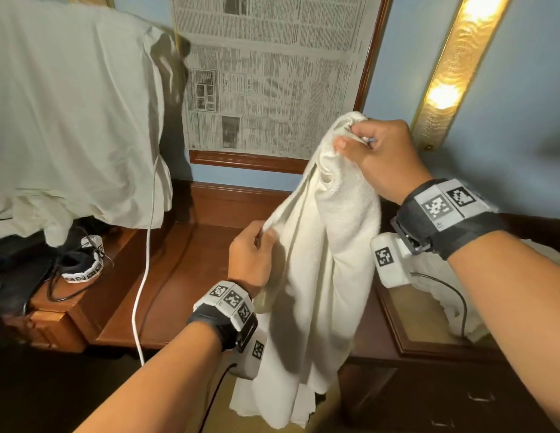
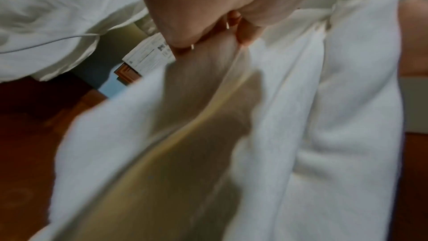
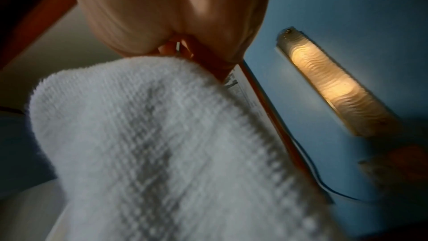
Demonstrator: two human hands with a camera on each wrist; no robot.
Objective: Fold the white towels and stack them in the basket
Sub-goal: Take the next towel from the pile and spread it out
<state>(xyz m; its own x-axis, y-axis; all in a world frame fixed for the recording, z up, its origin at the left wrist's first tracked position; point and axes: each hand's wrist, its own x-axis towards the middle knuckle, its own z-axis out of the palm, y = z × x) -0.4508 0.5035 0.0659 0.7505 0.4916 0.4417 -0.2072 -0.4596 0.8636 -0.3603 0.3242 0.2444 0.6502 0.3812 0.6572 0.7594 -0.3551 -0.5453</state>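
Both grips closed: right hand and left hand pinch hanging white towel

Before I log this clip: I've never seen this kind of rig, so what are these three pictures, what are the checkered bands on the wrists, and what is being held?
No machine here: a person works bare-handed, wearing three cameras. The big picture comes from a head camera looking down at both arms. The checkered wristbands carry the wrist cameras, which give the two blurry close-ups along each hand.

Both hands hold one white towel, hanging unfolded in the air. The right hand pinches its top end, raised high; the left hand grips an edge lower down. Below is a wooden desk; another white cloth lies at the right. No basket shows.
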